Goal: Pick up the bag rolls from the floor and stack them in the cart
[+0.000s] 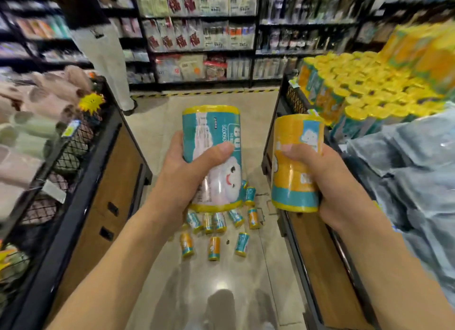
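Nearest, two bare forearms reach forward over the shiny floor (221,275) of a shop aisle. The left hand (182,177) grips a teal bag roll (214,142) with yellow ends, thumb across its front and fingers curled behind it; the roll stands roughly upright, its label upside down, with a white smiling cloud figure and print that reads "50X60" and a large "80" when turned. The right hand (327,182) holds an orange bag roll (295,167) with a teal band at its lower end and a white cloud on a pale blue patch; thumb in front, fingers wrapped round the back.

Below and beyond the hands, loose bag rolls (214,231) in teal and orange lie scattered on the floor between the two display units, some upright, some tipped.

At right, the cart (307,255), black-framed with wood panels, carries stacked bag rolls (364,93) standing with yellow tops up, and near them grey plastic-wrapped packs (418,162). At left, a matching bin (103,182) holds plush toys (49,93).

Farther off, a person's pale trouser legs (103,58) stand by dark shelves (204,34); red packets there bear the character "福". Other writing is too blurred to read.
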The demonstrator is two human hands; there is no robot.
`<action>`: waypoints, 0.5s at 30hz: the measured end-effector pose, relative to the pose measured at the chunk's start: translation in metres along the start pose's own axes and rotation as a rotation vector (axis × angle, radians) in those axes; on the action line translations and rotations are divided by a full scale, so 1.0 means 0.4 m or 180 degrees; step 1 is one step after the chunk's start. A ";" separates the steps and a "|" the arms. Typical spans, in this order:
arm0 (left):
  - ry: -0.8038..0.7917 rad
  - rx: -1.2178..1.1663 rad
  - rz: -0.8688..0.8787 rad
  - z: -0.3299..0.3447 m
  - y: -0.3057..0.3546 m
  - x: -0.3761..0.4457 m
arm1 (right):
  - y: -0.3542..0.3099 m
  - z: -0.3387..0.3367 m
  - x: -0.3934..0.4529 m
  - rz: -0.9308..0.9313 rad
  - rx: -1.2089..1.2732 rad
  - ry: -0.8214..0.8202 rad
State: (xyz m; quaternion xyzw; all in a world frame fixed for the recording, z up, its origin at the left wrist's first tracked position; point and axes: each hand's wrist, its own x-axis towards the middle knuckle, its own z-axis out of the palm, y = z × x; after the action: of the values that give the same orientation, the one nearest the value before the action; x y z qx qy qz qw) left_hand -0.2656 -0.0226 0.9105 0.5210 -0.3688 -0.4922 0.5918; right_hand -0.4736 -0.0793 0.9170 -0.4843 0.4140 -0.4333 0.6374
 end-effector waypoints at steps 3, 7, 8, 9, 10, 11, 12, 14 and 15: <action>-0.0040 0.0020 0.0106 0.034 0.062 -0.002 | -0.068 -0.003 -0.007 -0.0105 -0.0044 0.0030; -0.0105 0.0027 0.0213 0.083 0.106 0.000 | -0.119 -0.038 -0.022 -0.0201 -0.0119 0.0079; -0.0159 0.0030 0.0233 0.096 0.109 0.003 | -0.125 -0.050 -0.027 -0.0223 -0.0151 0.0110; -0.0229 0.0018 0.0238 0.110 0.111 0.003 | -0.130 -0.061 -0.036 -0.0240 -0.0183 0.0158; -0.0301 -0.0009 0.0247 0.125 0.113 0.005 | -0.136 -0.072 -0.046 -0.0268 -0.0206 0.0228; -0.0379 -0.0043 0.0257 0.140 0.113 0.008 | -0.142 -0.083 -0.058 -0.0297 -0.0220 0.0309; -0.0467 -0.0068 0.0265 0.154 0.111 0.011 | -0.145 -0.093 -0.072 -0.0323 -0.0226 0.0385; -0.0709 -0.0084 0.0267 0.183 0.105 0.018 | -0.149 -0.113 -0.108 -0.0372 -0.0235 0.0579; -0.0861 -0.0081 0.0251 0.198 0.102 0.020 | -0.151 -0.122 -0.132 -0.0387 -0.0244 0.0726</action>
State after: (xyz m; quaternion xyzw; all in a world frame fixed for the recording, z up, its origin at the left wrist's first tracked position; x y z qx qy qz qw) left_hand -0.3309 -0.0517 0.9643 0.4274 -0.4591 -0.5390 0.5621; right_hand -0.5440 -0.0512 0.9724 -0.4801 0.4699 -0.5071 0.5399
